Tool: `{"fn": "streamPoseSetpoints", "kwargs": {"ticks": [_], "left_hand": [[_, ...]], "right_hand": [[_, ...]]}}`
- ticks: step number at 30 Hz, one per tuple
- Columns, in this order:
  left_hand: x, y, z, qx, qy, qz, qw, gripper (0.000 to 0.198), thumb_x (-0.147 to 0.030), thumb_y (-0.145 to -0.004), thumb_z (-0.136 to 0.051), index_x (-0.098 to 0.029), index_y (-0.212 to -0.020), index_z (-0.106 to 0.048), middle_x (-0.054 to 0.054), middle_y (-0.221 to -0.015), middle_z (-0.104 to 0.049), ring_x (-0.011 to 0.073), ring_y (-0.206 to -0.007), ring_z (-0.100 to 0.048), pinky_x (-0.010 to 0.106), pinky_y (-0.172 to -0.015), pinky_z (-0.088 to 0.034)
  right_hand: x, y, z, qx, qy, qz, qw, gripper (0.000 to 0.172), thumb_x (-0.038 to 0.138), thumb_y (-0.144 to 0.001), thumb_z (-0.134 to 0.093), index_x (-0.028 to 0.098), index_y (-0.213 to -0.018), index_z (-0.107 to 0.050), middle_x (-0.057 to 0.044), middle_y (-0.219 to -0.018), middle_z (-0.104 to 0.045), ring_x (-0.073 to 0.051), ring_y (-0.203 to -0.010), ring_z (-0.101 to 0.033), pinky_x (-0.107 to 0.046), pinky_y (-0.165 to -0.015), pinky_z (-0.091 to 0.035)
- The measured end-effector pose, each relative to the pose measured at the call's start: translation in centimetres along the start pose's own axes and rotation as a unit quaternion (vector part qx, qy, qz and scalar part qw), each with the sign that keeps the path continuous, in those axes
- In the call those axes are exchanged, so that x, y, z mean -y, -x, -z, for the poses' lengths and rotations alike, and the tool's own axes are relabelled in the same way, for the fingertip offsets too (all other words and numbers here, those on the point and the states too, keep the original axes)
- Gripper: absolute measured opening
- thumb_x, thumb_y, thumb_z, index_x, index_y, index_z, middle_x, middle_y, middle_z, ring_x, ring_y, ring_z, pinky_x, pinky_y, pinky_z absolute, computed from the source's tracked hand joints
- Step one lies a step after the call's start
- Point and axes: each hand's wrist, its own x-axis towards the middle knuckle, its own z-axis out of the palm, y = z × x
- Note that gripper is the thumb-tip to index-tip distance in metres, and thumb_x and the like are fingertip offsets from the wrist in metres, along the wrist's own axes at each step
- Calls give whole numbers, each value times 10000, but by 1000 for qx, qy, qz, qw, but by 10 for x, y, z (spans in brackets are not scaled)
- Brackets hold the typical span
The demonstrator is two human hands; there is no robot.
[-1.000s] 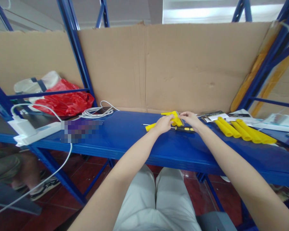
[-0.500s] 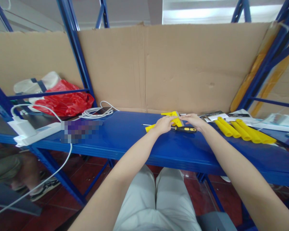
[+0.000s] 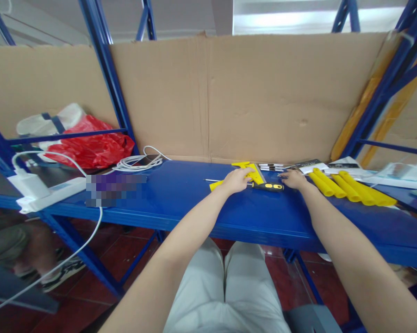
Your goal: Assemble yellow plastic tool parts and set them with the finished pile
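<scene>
My left hand [image 3: 236, 180] rests over a yellow scraper [image 3: 255, 173] with a broad head and a pale straight edge, its fingers closed on the near side. Just in front of the scraper lies a screwdriver [image 3: 270, 187] with a black and yellow handle, its thin shaft passing under my left hand. A yellow end [image 3: 215, 185] shows beside my left wrist. To the right, my right hand [image 3: 296, 179] is low at the tabletop with fingers bent together; a small dark bit shows at the fingertips, too small to name. Several white and black pens [image 3: 271, 166] lie behind.
Yellow tubes [image 3: 347, 187] and printed packets [image 3: 308, 165] lie on the right of the blue table [image 3: 180, 199]. On the left are a power strip [image 3: 52, 193], a coiled white cable [image 3: 135, 163] and a red plastic bag [image 3: 90, 144]. Cardboard [image 3: 250, 97] stands along the back.
My right hand has come off the scraper and moved right, down to the tabletop. The pens behind it now show. My left hand has stayed on the scraper.
</scene>
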Motion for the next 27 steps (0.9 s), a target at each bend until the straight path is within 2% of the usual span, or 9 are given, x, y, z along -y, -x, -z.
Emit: {"fn": "streamPoseSetpoints", "kwargs": {"ticks": [4, 11, 16, 19, 21, 24, 27], "left_hand": [[1, -1, -1, 0, -5, -6, 1000, 412, -157, -910, -558, -204, -1317, -606, 79, -1332, -650, 225, -1222, -613, 363, -1062, -463], [1, -1, -2, 5, -12, -11, 1000, 407, -171, -913, -552, -215, -1314, -602, 72, -1310, -664, 218, -1191, -629, 354, -1039, -476], [0, -1, 0, 12, -6, -5, 1000, 399, -176, -911, -563, -206, -1307, -608, 76, -1307, -665, 223, -1196, -627, 353, -1036, -477], [-2, 0, 2, 14, -2, -10, 1000, 380, -177, -912, -562, -205, -1286, -622, 75, -1309, -664, 221, -1201, -623, 345, -1035, -475], [-3, 0, 3, 19, -4, -9, 1000, 362, -183, -916, -558, -196, -1270, -633, 84, -1308, -664, 228, -1201, -623, 348, -1026, -480], [-3, 0, 3, 23, -13, -3, 1000, 340, -183, -912, -563, -198, -1241, -648, 83, -1296, -671, 235, -1194, -627, 350, -1011, -488], [-3, 1, 2, 23, -17, -3, 1000, 321, -175, -906, -568, -208, -1213, -660, 72, -1272, -684, 230, -1182, -632, 346, -1003, -492]], "right_hand": [[6, 8, 6, 52, 8, -71, 996, 415, 295, -811, -569, 330, -1194, -726, -61, -1469, -512, -395, -1382, -398, -661, -1099, -294], [15, 16, 10, 54, 11, -67, 996, 389, 273, -832, -540, 339, -1163, -733, -70, -1481, -490, -399, -1400, -356, -713, -1094, -212], [27, 22, 17, 64, 46, -58, 995, 407, 231, -879, -486, 291, -1211, -714, -102, -1498, -467, -367, -1428, -323, -671, -1116, -222], [33, 24, 22, 46, 71, -41, 996, 352, 230, -868, -515, 254, -1128, -752, -129, -1400, -551, -351, -1379, -397, -582, -1109, -309], [36, 22, 24, 42, 77, -46, 995, 292, 240, -842, -554, 229, -1030, -777, -142, -1278, -624, -343, -1298, -486, -505, -1051, -405], [37, 18, 25, 74, 58, -75, 993, 207, 246, -804, -600, 200, -893, -782, -137, -1047, -702, -319, -1136, -606, -407, -933, -494], [36, 16, 25, 103, 17, -81, 991, 146, 214, -771, -620, 201, -788, -765, -101, -874, -718, -282, -1020, -659, -343, -880, -511]]}}
